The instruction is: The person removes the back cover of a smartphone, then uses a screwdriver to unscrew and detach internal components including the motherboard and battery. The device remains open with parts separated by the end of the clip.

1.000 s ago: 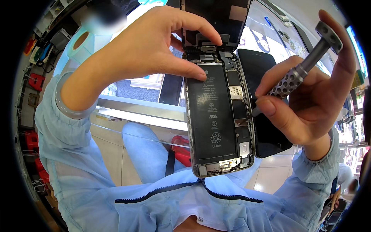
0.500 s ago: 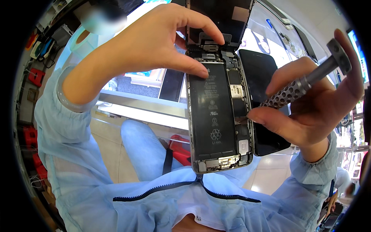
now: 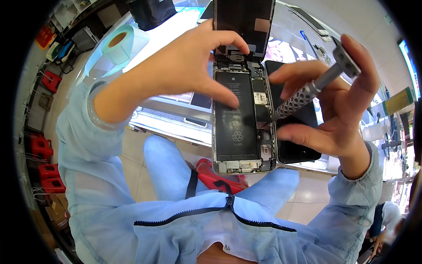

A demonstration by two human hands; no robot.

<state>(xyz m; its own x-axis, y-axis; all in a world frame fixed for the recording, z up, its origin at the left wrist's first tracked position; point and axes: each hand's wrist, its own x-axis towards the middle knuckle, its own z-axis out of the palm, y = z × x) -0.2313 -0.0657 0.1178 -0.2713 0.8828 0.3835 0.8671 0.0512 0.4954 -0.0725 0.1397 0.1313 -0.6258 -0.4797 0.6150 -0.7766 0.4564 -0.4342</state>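
Note:
An opened phone (image 3: pixel 237 119) lies before me, its black battery and inner parts bare. Its screen (image 3: pixel 239 28) is raised at the far end. My left hand (image 3: pixel 189 66) has its index finger against the screen's lower part, other fingers partly hidden behind. Its blurred thumb is over the battery. My right hand (image 3: pixel 334 103) holds a metal screwdriver (image 3: pixel 299 101) with a perforated grip, slanting down to the phone's right half. The index finger rests on the cap; thumb and another finger are spread around the grip. The fine tip is hard to make out.
A second black phone (image 3: pixel 296 152) lies under my right hand. On the left of the lit glass counter stands a roll of pale labels (image 3: pixel 123 46). A blue pen (image 3: pixel 307 39) lies beyond. Below are my knees and a red stool (image 3: pixel 220 178).
My left thumb has slid nearer over the battery. My right fingers have spread from the screwdriver's grip, its cap still under the index finger. The view has shifted, showing more counter.

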